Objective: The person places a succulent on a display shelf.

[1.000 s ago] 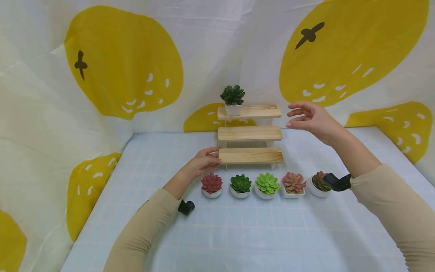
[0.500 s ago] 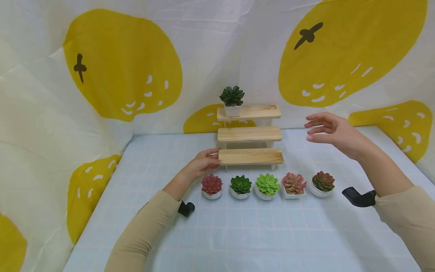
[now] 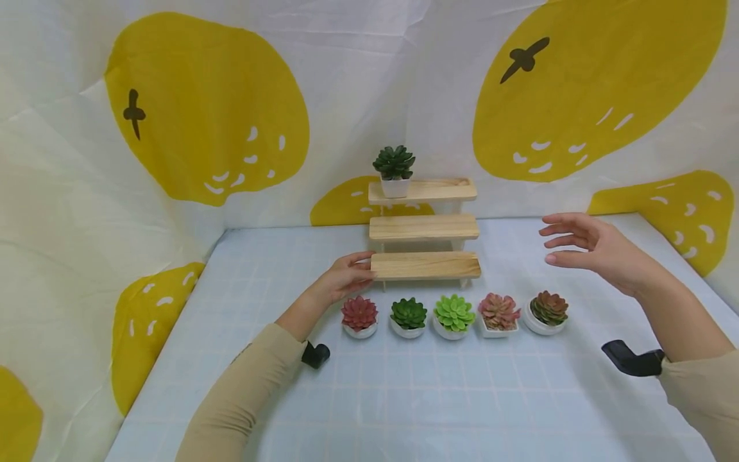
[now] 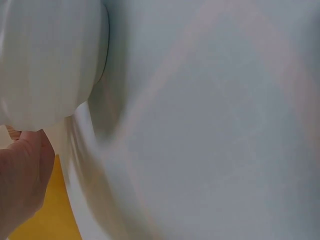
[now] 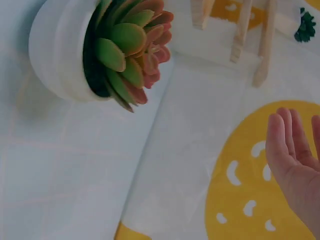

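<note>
Drawn farther right and lower than a moment before, the right hand (image 3: 612, 253) had moved away from the three-tiered wooden stand (image 3: 424, 227), while the left hand (image 3: 348, 276) stayed where it was. From where I stood, the right grip was spread, thumb apart from gently bent fingers, in the air above the table (image 3: 369, 398). The left grip pinched the left end of the stand's lowest board (image 3: 427, 264). Toward the left of the top tier stood a dark green succulent in a white pot (image 3: 395, 170). Five more white pots lined the table before the stand: from the left, a dusty red succulent (image 3: 360, 313), a deep green succulent (image 3: 408, 313), a lime green succulent (image 3: 454, 312), a pink succulent (image 3: 499, 311) and a russet-and-green succulent (image 3: 548, 309), nearest the right hand.
</note>
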Demonstrator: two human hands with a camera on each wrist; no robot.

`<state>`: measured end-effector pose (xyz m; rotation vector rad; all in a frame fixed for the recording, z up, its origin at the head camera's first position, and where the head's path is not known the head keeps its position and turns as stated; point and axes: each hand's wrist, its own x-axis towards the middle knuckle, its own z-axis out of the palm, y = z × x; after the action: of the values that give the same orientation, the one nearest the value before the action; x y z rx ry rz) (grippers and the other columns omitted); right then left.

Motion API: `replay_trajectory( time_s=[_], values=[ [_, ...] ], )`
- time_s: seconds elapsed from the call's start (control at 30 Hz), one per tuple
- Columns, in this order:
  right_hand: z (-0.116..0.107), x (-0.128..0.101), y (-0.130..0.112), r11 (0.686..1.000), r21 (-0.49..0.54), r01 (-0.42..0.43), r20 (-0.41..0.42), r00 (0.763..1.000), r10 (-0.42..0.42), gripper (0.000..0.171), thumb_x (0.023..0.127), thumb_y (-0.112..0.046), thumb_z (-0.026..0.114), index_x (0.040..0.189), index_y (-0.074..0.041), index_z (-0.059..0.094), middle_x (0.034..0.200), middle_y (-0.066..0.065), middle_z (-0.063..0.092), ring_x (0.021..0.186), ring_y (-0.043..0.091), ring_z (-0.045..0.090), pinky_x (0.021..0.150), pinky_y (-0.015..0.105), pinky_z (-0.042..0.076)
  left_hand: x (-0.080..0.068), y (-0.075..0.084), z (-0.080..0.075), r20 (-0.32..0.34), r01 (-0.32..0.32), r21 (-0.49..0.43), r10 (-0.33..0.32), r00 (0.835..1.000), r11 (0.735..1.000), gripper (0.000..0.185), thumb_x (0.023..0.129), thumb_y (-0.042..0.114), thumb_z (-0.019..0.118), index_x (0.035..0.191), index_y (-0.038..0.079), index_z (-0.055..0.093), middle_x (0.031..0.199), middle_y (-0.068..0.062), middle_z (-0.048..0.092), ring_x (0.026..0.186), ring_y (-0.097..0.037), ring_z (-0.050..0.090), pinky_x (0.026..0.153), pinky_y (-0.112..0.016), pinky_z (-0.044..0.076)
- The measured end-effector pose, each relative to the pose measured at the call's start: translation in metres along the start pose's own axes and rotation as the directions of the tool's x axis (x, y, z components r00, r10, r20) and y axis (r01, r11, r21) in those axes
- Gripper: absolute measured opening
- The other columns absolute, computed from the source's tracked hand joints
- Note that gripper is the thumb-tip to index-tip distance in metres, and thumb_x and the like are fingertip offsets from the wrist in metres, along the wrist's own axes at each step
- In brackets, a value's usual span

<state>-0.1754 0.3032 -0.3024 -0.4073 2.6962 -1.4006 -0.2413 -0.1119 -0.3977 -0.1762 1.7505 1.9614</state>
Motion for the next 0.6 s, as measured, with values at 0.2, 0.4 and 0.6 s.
replay_trajectory(
  time_s=[0.2,0.4,0.6],
  values=[
    [-0.002,-0.011,0.019,1.0,0.008,0.009,0.023,1.0,-0.01,0.05,0.088,-0.005,0.062,0.131,-0.022,0.044,0.113,-0.019,0.054,0.099,-0.002,0.053,0.073,0.017,0.048,0.0,0.0,0.0,-0.003,-0.001,-0.005,0.001,1.0,1.0,0.058,0.088,-0.01,0.055,0.141,0.007,0.04,0.137,-0.018,0.045,0.104,-0.021,0.053,0.098,-0.038,0.04],
    [0.003,-0.017,0.033,1.0,0.007,-0.002,0.061,0.998,0.002,0.049,0.089,-0.006,0.061,0.132,-0.022,0.043,0.113,-0.018,0.054,0.099,-0.001,0.052,0.073,0.019,0.048,-0.001,0.0,0.0,-0.003,-0.006,-0.004,0.006,1.0,1.0,0.058,0.088,-0.01,0.055,0.141,0.006,0.039,0.137,-0.018,0.044,0.102,-0.02,0.054,0.093,-0.033,0.045],
    [0.01,-0.022,0.045,0.999,0.027,-0.037,0.085,0.996,0.034,0.05,0.089,-0.007,0.062,0.132,-0.021,0.042,0.113,-0.017,0.054,0.099,-0.001,0.052,0.074,0.02,0.048,-0.002,0.0,0.0,0.009,-0.013,0.002,0.013,1.0,1.0,0.059,0.088,-0.01,0.054,0.142,0.005,0.038,0.138,-0.019,0.043,0.102,-0.02,0.053,0.091,-0.032,0.045]
  ],
)
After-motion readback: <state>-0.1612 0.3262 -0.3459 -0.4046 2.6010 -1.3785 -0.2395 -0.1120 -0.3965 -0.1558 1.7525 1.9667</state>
